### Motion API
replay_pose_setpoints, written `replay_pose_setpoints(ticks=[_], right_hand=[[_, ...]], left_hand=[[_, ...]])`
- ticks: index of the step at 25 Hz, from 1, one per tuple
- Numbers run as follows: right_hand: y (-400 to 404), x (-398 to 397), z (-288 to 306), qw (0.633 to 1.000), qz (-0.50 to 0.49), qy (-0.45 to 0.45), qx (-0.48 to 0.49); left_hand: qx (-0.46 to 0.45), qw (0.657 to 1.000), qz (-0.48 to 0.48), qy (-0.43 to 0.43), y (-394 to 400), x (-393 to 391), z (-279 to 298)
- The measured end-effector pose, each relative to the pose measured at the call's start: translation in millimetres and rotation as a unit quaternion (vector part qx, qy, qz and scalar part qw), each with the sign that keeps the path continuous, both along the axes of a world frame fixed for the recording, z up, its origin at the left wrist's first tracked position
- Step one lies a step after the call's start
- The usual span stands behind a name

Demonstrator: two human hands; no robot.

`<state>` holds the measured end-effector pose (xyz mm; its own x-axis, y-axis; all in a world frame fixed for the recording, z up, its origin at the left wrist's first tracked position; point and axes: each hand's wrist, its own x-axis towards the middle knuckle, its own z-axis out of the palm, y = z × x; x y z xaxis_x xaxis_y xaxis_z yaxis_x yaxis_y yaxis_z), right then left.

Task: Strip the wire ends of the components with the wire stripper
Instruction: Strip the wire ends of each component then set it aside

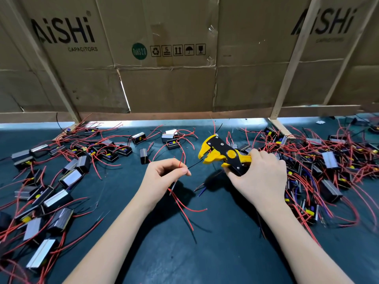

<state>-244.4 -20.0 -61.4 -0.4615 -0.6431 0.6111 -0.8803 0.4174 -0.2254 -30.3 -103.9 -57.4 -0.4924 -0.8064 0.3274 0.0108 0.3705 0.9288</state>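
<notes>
Two bare forearms are reaching in from the bottom edge over a dark, matte table mat [205,253]. Above the mat, the left hand [162,177] is curling its fingers and pinching a thin black wire [195,164] between thumb and forefinger; a thin red wire [180,161] is looping up through the same grip, and more red leads are trailing out below the palm. The black wire's far end is pointing into the mouth of the wire stripper [222,155], whose jaws are standing apart. That tool is hard plastic, yellow with black side plates and silver rivets, and the right hand [260,177] is wrapping round its handles, just right of the left hand. Small boxy components [70,178] with shiny, ridged metal faces and dark bodies are lying scattered on the left in a tangle of red leads, and a denser heap of components [330,160] is spreading on the right. Creased brown cardboard [168,87], printed "AiSHi CAPACITORS", is standing behind pale wooden battens [287,78].
</notes>
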Motion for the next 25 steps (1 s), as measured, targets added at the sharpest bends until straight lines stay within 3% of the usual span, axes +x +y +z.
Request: replay_pose_setpoints(ticks=[11,20,25], right_hand=[[3.4,-2.2,8.4,0.999,0.010,0.003,0.053],[2.5,-2.4,6.0,0.998,-0.014,0.012,0.057],[0.2,-7.1,-4.2,0.999,-0.004,0.047,0.013]], left_hand=[[0.012,0.999,-0.006,-0.035,-0.1,-0.6,-0.8],[0.032,0.999,-0.026,-0.029,-2.3,1.4,-2.1],[0.048,0.997,-0.051,-0.039,-2.2,2.4,-2.3]])
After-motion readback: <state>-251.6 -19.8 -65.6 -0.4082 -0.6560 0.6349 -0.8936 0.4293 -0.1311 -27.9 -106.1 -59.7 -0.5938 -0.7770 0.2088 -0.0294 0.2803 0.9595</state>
